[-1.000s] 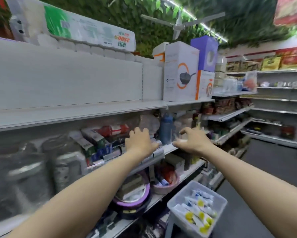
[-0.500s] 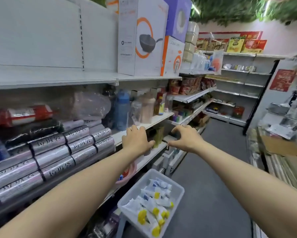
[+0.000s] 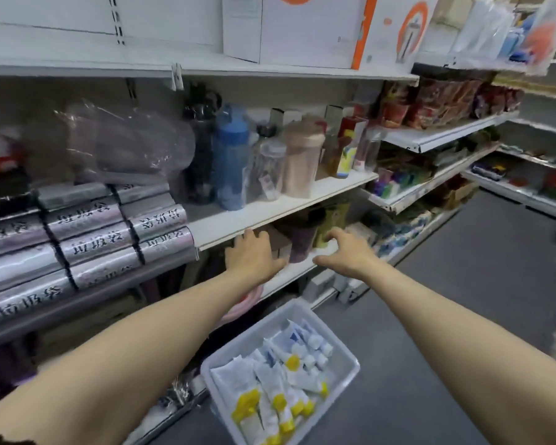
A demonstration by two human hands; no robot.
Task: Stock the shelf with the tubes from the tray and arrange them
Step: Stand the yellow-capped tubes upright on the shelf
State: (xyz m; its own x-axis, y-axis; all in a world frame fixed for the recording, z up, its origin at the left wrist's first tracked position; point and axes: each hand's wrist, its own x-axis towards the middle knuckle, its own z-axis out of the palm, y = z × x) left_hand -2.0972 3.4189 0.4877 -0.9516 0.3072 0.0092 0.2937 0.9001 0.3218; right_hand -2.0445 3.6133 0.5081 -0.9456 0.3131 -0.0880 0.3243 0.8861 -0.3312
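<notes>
Shop aisle, grey floor (image 3: pixel 463 316) rightward, left hand (image 3: pixel 252 255) and right hand (image 3: pixel 345 255) splayed at shelf (image 3: pixel 302 265) edge, tray (image 3: pixel 333 335) below

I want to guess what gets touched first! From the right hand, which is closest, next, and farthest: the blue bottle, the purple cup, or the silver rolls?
1. The purple cup, on the lower shelf just left of the right hand.
2. The blue bottle, on the shelf above, up and left.
3. The silver rolls, stacked at the far left.
</notes>
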